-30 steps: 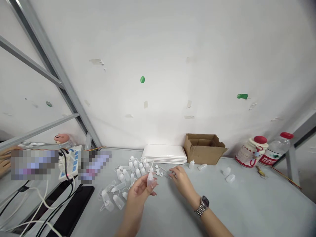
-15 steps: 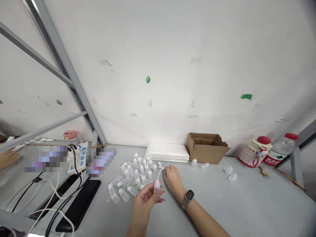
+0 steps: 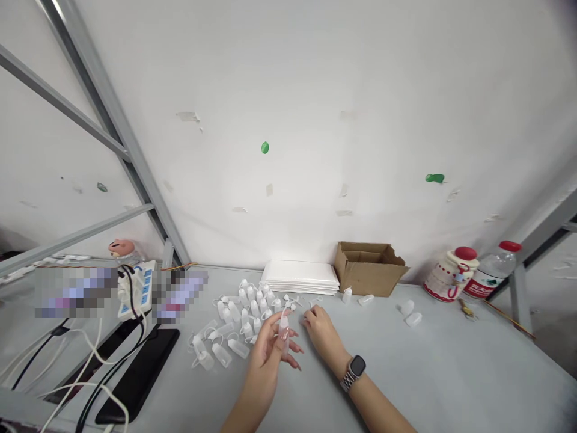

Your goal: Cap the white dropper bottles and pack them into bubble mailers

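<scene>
My left hand [image 3: 269, 347] grips a small translucent squeeze bottle [image 3: 283, 332] upright between thumb and fingers. A thin white cap strap [image 3: 285, 311] rises from the bottle's neck. My right hand [image 3: 319, 328], with a watch on its wrist, rests low over the table to the right of that bottle, apart from it. Its fingers are curled together, and whatever they may pinch is hidden. Left of my hands stands a cluster of similar bottles [image 3: 253, 307], several upright and several lying down. Small white caps with straps [image 3: 315, 300] lie just beyond my right hand.
At the wall are a stack of white sheets [image 3: 300, 278] and an open cardboard box [image 3: 369, 273]. Loose small bottles [image 3: 366, 299] lie before the box. A decorated jug [image 3: 446, 279] and a red-capped plastic bottle [image 3: 493, 270] stand right. Cables, a power strip [image 3: 145, 288] and a black slab [image 3: 144, 373] occupy the left.
My right hand has drawn slightly away from the held bottle's strap. My left hand has raised the bottle a little, and its fingers are more spread. The view has shifted slightly.
</scene>
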Available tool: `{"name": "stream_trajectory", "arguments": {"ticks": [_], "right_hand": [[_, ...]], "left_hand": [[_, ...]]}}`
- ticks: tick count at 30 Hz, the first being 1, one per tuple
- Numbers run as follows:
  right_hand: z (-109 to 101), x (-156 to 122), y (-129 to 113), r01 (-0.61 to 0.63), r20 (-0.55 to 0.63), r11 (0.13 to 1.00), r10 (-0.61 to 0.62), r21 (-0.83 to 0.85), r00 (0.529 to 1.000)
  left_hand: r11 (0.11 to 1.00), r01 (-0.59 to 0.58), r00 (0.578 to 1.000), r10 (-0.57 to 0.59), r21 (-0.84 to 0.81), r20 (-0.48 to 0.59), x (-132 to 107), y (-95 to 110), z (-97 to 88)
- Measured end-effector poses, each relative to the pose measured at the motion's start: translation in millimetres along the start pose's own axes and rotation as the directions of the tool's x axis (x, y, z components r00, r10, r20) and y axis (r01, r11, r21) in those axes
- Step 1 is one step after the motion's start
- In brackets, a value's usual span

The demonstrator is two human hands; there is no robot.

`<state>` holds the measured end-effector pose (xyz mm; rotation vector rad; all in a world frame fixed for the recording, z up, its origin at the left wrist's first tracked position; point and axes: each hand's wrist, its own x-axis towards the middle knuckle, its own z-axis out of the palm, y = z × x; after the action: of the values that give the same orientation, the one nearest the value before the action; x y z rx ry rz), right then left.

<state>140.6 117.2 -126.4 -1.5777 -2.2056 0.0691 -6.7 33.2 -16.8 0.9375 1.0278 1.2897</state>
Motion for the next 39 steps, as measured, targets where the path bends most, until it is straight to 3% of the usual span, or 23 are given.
{"name": "stream_trajectory", "arguments": {"ticks": [7,14,18,21,23,25,29,31,34,39], "right_hand": [[-0.8,-3.3,6.3,0.018,-0.042,0.986,-0.011,0.167,0.999],[-3.9,-9.4,11.3,0.06,-0.11,0.956,-0.029,0.287,0.994],[-1.9,-9.5,12.6,0.109,-0.195,0.93,-0.041,0.35,0.98],[-19.7,2.8,10.3,0.164,-0.316,0.874,-0.013,0.458,0.949],[-48.3,15.2,5.5,0.163,-0.37,0.799,0.079,0.578,0.926],[-86.4,25.7,-2.0,0.148,-0.349,0.669,0.177,0.728,0.92],[-154.8,29.1,-23.0,0.184,-0.248,0.239,0.276,0.953,0.928],[-171.8,24.7,-33.4,0.24,-0.26,0.104,0.299,0.965,0.918],[-177.3,19.9,-43.7,0.262,-0.261,0.036,0.286,0.965,0.922],[-173.0,21.1,-44.4,0.191,-0.194,0.034,0.229,0.981,0.954]], "left_hand": [[0.994,-0.003,1.0,0.0,0.112,0.02,5.6,-13.2,0.7],[0.982,-0.103,0.994,0.106,0.156,-0.014,32.1,-30.9,10.7],[0.962,-0.236,0.971,0.238,0.137,0.0,37.6,-17.8,23.2],[0.93,-0.343,0.938,0.346,0.129,0.002,35.4,8.7,34.4],[0.917,-0.382,0.924,0.382,0.118,0.023,33.1,30.6,42.0],[0.915,-0.387,0.922,0.382,0.112,0.065,31.0,51.1,48.2],[0.948,-0.26,0.958,0.229,0.183,0.174,30.6,72.1,51.2],[0.96,-0.21,0.963,0.17,0.186,0.209,32.4,71.9,48.9],[0.97,-0.182,0.96,0.14,0.16,0.243,35.6,66.8,45.1],[0.981,-0.154,0.957,0.118,0.121,0.266,38.1,64.8,43.8]]}}
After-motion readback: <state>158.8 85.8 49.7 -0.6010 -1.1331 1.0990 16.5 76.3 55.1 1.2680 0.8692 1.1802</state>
